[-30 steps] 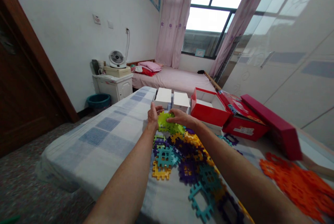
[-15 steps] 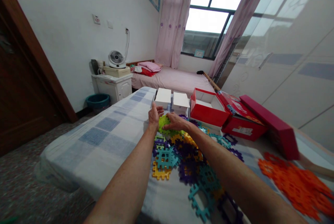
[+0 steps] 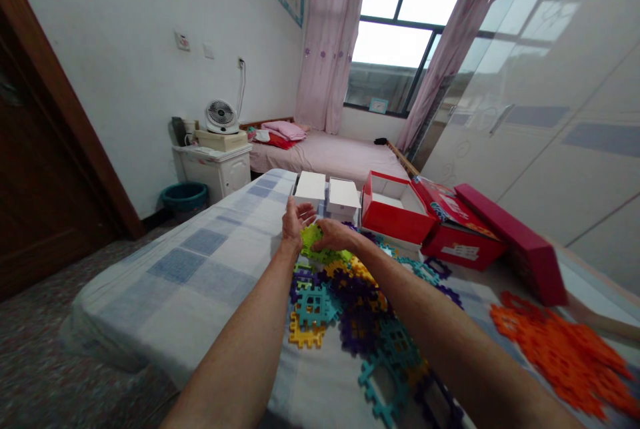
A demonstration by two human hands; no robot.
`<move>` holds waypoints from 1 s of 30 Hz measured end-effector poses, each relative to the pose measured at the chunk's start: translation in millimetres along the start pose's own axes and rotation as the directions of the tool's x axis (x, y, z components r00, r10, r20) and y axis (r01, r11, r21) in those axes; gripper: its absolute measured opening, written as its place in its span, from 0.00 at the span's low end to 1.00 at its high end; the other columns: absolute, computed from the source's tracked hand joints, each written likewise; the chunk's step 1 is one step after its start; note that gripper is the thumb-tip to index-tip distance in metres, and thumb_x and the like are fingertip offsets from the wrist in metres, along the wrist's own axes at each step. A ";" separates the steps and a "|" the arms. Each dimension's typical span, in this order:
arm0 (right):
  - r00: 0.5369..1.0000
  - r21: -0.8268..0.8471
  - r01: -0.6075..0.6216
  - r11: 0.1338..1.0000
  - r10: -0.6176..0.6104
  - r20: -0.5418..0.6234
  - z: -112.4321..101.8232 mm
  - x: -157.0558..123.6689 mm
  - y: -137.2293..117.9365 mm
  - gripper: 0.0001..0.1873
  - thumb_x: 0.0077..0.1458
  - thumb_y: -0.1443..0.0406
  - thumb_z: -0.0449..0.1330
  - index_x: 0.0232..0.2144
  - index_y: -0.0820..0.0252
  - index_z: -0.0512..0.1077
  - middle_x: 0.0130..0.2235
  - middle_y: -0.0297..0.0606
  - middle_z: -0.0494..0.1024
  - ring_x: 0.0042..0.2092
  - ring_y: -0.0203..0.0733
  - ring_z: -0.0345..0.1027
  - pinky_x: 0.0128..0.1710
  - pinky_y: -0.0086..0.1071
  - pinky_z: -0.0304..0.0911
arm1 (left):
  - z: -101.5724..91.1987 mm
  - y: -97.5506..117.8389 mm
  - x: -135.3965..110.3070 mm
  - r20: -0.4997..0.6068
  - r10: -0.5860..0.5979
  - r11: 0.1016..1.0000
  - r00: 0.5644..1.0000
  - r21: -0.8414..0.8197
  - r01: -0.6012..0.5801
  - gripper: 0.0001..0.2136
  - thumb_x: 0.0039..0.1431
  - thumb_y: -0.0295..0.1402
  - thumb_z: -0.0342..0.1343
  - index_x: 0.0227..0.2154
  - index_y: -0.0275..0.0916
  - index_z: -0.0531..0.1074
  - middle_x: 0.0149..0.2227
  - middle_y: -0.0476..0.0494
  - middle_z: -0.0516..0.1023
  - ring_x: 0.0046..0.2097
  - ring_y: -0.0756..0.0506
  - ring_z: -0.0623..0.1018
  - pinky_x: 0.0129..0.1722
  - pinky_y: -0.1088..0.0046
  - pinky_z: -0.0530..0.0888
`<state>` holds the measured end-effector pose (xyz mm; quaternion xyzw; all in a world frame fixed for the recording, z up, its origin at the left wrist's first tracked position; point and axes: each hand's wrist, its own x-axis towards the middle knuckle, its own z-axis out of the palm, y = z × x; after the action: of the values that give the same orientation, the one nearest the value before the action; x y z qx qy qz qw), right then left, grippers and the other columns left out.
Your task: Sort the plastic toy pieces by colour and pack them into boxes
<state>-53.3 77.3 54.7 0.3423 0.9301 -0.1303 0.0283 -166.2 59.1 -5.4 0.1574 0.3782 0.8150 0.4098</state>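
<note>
At the far side of the pile, my left hand point(image 3: 296, 218) is cupped beside the green pieces, fingers stretched out and palm turned inward, holding nothing that I can see. Across from it, my right hand point(image 3: 334, 234) curls its fingers down over a lime-green interlocking building piece point(image 3: 311, 237). More green pieces lie just under that one. Toward me spread a teal square piece point(image 3: 316, 305), a yellow piece point(image 3: 306, 335) and several purple pieces point(image 3: 359, 329), all with notched edges. My right forearm hides part of the pile.
Behind my hands stand two white boxes point(image 3: 311, 186) and an open red box point(image 3: 397, 215). To the right are a printed red box point(image 3: 463, 249), a dark red lid point(image 3: 515, 235) and a heap of orange pieces point(image 3: 565, 355). A checked cloth point(image 3: 200, 242) covers the surface.
The view has shifted slightly. My right hand stays at the green pieces with its fingers a little more curled, and my left hand remains cupped beside them.
</note>
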 end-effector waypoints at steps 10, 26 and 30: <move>0.992 0.039 0.102 0.994 -0.099 -0.077 5.5 -3.7 -0.8 0.18 0.42 0.67 0.65 0.39 0.62 0.72 0.38 0.40 0.78 0.37 0.41 0.69 0.33 0.27 0.59 | -3.0 -4.1 2.8 -0.025 0.073 0.981 0.997 0.182 -0.067 0.29 0.52 0.60 0.45 0.24 0.34 0.74 0.32 0.36 0.80 0.31 0.45 0.78 0.31 0.71 0.72; 0.850 0.682 0.262 0.683 0.171 -0.499 -16.4 -85.3 42.6 0.16 0.42 0.62 0.61 0.36 0.59 0.64 0.31 0.29 0.71 0.32 0.35 0.65 0.31 0.28 0.60 | -0.9 4.6 -2.2 -0.011 0.004 0.959 1.000 0.284 -0.001 0.27 0.59 0.53 0.39 0.25 0.36 0.73 0.31 0.40 0.78 0.32 0.47 0.76 0.30 0.73 0.70; 0.805 0.725 0.187 0.662 0.320 -0.499 -17.3 -169.0 81.5 0.18 0.42 0.61 0.62 0.37 0.60 0.65 0.33 0.31 0.72 0.33 0.36 0.66 0.32 0.29 0.62 | -1.7 5.8 -1.3 0.024 -0.011 0.946 1.000 0.325 0.003 0.27 0.62 0.50 0.37 0.25 0.35 0.73 0.30 0.42 0.78 0.33 0.48 0.76 0.31 0.74 0.71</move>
<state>129.0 35.0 77.2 0.3815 0.7398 -0.3851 -0.3986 -169.6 55.1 -2.1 0.2318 0.5025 0.7381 0.3859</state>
